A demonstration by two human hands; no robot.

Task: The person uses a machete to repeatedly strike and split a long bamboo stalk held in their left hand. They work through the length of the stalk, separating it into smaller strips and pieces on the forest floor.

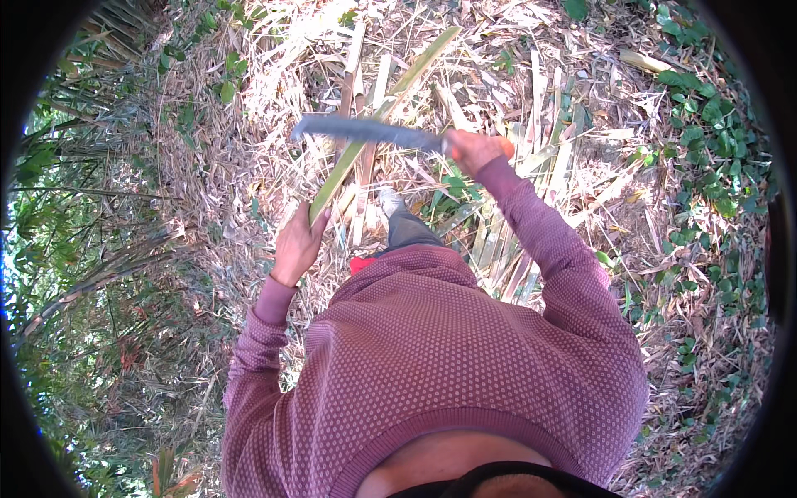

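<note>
My left hand (300, 242) is closed round the near end of a long green bamboo strip (339, 176), which slants away up and to the right. In my right hand (475, 152) is the orange handle of a machete (365, 131). Its dark blade, slightly blurred and hooked at the tip, points left and crosses over the strip. Whether the blade touches the strip I cannot tell.
Several split bamboo strips (558, 158) lie on the dry leaf litter by my right arm, and others (353, 70) lie ahead. My shoe (388, 199) stands among the litter. Green vines (714, 124) grow at right, bamboo stems (100, 282) at left.
</note>
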